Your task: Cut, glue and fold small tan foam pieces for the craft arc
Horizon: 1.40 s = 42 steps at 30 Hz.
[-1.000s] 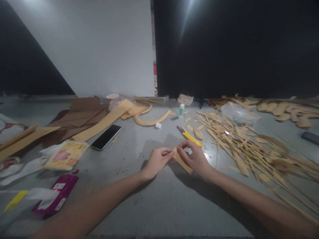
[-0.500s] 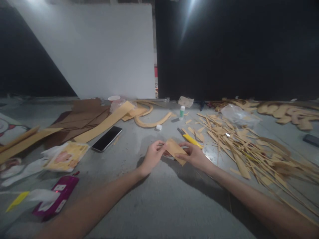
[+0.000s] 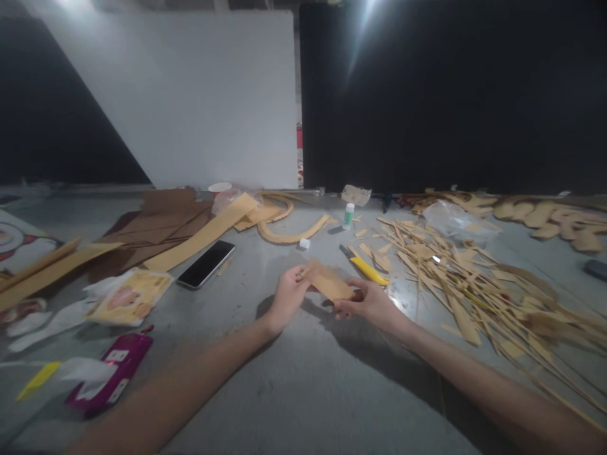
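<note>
Between my two hands a small tan piece of cardboard (image 3: 332,284) is held above the grey tabletop (image 3: 303,385), its far end blurred. My left hand (image 3: 290,294) pinches its left end. The fingers of my right hand (image 3: 372,306) grip the right end, thumb toward me. Just beyond my right hand lies a yellow utility knife (image 3: 367,268). A small white cap (image 3: 304,243) sits past my left hand, and a green and white glue stick (image 3: 349,215) stands upright farther back.
Cardboard strips and offcuts (image 3: 455,278) are heaped on the right, near a clear plastic bag (image 3: 455,221). Leftward lie a phone (image 3: 207,264), a tissue pack (image 3: 130,297), a purple power strip (image 3: 111,373) and brown cardboard sheets (image 3: 171,218). A curved cardboard strip (image 3: 289,237) lies at the back.
The cardboard piece has turned slightly and tilted between my hands, and my right-hand fingers have shifted on its end. The whole view has moved a little.
</note>
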### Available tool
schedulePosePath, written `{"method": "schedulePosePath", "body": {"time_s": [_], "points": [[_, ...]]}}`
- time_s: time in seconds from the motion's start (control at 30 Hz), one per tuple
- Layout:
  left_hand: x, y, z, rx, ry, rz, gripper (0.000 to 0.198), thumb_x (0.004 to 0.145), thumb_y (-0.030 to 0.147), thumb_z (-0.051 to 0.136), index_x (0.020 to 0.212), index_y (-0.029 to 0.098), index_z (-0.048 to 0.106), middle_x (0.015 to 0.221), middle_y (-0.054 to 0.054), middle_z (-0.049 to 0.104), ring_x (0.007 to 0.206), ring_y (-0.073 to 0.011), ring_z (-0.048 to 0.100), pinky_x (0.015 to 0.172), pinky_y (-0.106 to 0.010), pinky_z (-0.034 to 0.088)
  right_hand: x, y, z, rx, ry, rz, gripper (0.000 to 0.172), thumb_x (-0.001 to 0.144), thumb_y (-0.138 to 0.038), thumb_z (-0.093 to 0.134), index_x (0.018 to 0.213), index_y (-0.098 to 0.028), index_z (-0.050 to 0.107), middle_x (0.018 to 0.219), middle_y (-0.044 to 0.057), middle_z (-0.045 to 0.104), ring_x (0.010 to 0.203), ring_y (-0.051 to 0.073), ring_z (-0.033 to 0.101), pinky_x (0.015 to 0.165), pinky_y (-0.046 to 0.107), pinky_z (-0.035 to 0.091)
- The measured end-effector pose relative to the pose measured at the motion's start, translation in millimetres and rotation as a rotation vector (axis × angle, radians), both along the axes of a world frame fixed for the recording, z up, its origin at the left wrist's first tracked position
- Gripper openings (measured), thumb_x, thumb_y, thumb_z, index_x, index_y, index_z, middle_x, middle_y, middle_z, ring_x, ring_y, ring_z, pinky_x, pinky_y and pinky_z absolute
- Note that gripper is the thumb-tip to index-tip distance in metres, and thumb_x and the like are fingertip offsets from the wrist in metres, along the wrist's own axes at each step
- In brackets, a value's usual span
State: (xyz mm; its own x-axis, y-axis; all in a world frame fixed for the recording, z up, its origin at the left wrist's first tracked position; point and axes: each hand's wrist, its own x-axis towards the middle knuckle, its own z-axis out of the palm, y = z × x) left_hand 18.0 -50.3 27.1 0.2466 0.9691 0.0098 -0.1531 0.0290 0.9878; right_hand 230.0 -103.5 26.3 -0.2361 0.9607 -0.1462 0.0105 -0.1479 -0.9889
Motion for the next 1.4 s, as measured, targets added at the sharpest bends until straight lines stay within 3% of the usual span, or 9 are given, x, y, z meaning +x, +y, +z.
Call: {"method": "schedulePosePath", "body": {"time_s": [0.27, 0.43, 0.63, 0.8, 0.9, 1.13, 1.27, 1.4], "points": [[-1.0, 1.7, -2.0, -0.040, -0.045, 0.041, 0.052, 0.083, 0.058, 0.087, 0.103, 0.012, 0.075, 0.095, -0.012, 0.082, 0.083, -0.0238, 0.080, 0.079, -0.033, 0.065, -1.2, -0.7, 0.2, 0.014, 0.001, 0.035, 0.052, 0.077, -0.055, 0.093, 0.108, -0.018, 0.074, 0.088, 0.009, 0.084, 0.074, 0.023, 0.079, 0.065, 0.032, 0.057], [-0.1, 3.4, -5.1, -0.029, -0.010, 0.010, 0.057, 0.080, 0.064, 0.088, 0.101, 0.013, 0.074, 0.088, -0.010, 0.081, 0.078, -0.0234, 0.079, 0.076, -0.033, 0.064, 1.0, 1.0, 3.0, 0.070, -0.010, 0.052, 0.054, 0.089, -0.070, 0.076, 0.089, -0.016, 0.078, 0.083, 0.010, 0.082, 0.070, 0.020, 0.076, 0.065, 0.030, 0.053], [-1.2, 4.4, -4.0, -0.049, -0.033, 0.015, 0.056, 0.081, 0.068, 0.084, 0.092, 0.014, 0.076, 0.091, -0.010, 0.080, 0.080, -0.0210, 0.076, 0.076, -0.030, 0.060, 4.5, 1.4, 4.5, 0.048, -0.051, 0.108, 0.057, 0.087, -0.073, 0.076, 0.081, -0.017, 0.079, 0.078, 0.009, 0.080, 0.063, 0.018, 0.068, 0.063, 0.030, 0.052], [2.0, -7.3, 3.9, 0.080, 0.131, -0.078, 0.050, 0.086, 0.064, 0.082, 0.088, 0.014, 0.077, 0.083, -0.006, 0.076, 0.076, -0.0176, 0.070, 0.072, -0.026, 0.052, 4.8, 1.6, -0.6, 0.059, -0.153, 0.078, 0.054, 0.085, -0.071, 0.079, 0.082, -0.017, 0.078, 0.071, 0.003, 0.072, 0.060, 0.014, 0.059, 0.055, 0.026, 0.040], [6.3, -13.7, 4.6, 0.091, 0.118, -0.098, 0.051, 0.085, 0.062, 0.084, 0.095, 0.014, 0.076, 0.090, -0.007, 0.077, 0.080, -0.0182, 0.070, 0.073, -0.027, 0.052, 3.2, 0.0, -4.4, 0.062, -0.197, 0.030, 0.060, 0.086, -0.075, 0.075, 0.078, -0.016, 0.075, 0.066, 0.002, 0.067, 0.056, 0.013, 0.054, 0.052, 0.026, 0.034], [6.6, -18.5, 1.5, 0.044, 0.137, -0.225, 0.047, 0.085, 0.056, 0.086, 0.102, 0.013, 0.080, 0.100, -0.013, 0.080, 0.091, -0.0245, 0.075, 0.083, -0.034, 0.057, 3.1, -1.6, -0.4, 0.148, -0.141, -0.046, 0.054, 0.088, -0.070, 0.075, 0.089, -0.016, 0.081, 0.079, 0.006, 0.075, 0.067, 0.016, 0.063, 0.059, 0.026, 0.045], [4.7, -16.5, 3.1, 0.062, 0.168, -0.269, 0.042, 0.087, 0.050, 0.085, 0.107, 0.014, 0.079, 0.105, -0.013, 0.080, 0.099, -0.0262, 0.076, 0.087, -0.035, 0.058, 3.5, -1.5, 0.8, 0.202, -0.139, 0.001, 0.047, 0.090, -0.063, 0.076, 0.098, -0.017, 0.083, 0.090, 0.008, 0.080, 0.078, 0.020, 0.070, 0.069, 0.029, 0.054], [6.2, -18.3, 0.9, 0.084, 0.184, -0.310, 0.038, 0.091, 0.045, 0.080, 0.112, 0.014, 0.076, 0.107, -0.013, 0.080, 0.099, -0.0247, 0.076, 0.086, -0.034, 0.058, 4.1, -2.1, -3.3, 0.265, -0.150, -0.073, 0.040, 0.094, -0.058, 0.074, 0.092, -0.019, 0.083, 0.086, 0.005, 0.078, 0.076, 0.020, 0.070, 0.068, 0.030, 0.055]]}}
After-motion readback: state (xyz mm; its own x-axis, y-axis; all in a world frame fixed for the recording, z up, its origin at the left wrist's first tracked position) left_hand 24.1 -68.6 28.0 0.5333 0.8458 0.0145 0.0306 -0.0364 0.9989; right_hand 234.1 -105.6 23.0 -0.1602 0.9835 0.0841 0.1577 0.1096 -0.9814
